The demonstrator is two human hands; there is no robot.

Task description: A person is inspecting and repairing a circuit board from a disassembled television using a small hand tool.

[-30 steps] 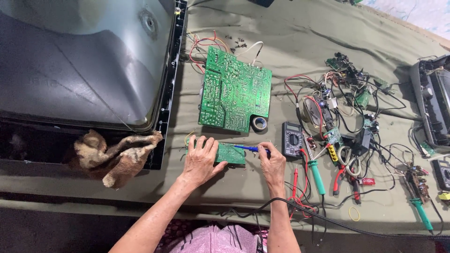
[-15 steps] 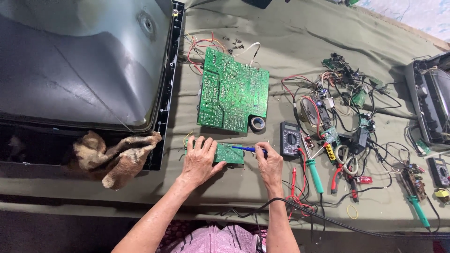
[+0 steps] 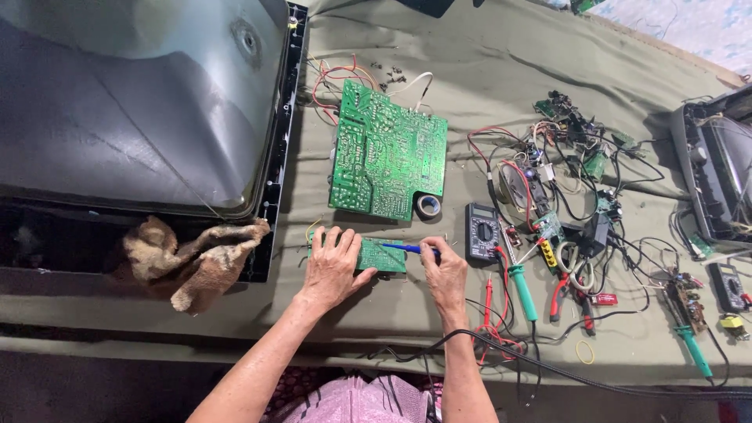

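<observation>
**Head view: two hands on a small circuit board at the near edge of a crowded bench**

The left hand (image 3: 333,266) lies flat with fingers spread, pressing down the left part of a small green circuit board (image 3: 376,254) on the olive cloth-covered bench (image 3: 486,70). The right hand (image 3: 445,274) is curled around a blue-handled tool (image 3: 409,248), whose tip rests on the board's right part.

Just beyond the hands sits a large green circuit board (image 3: 388,153), its near edge close to the small board, with a roll of black tape (image 3: 428,206) at its near right corner. Little open cloth remains between them. Left of the left hand a crumpled brown rag (image 3: 192,258) hangs over the black frame of a large grey picture tube (image 3: 133,102), which closes off that side. Right of the right hand stand a black multimeter (image 3: 481,232), its red probes (image 3: 489,301), a green-handled screwdriver (image 3: 523,291) and a tangle of wires and small parts (image 3: 572,172); room there is tight. A black cable (image 3: 548,364) runs along the bench's near edge, under the right forearm. The freest cloth lies far beyond the boards and just in front of the wrists. At the far right edge stands another opened device (image 3: 717,168).
</observation>
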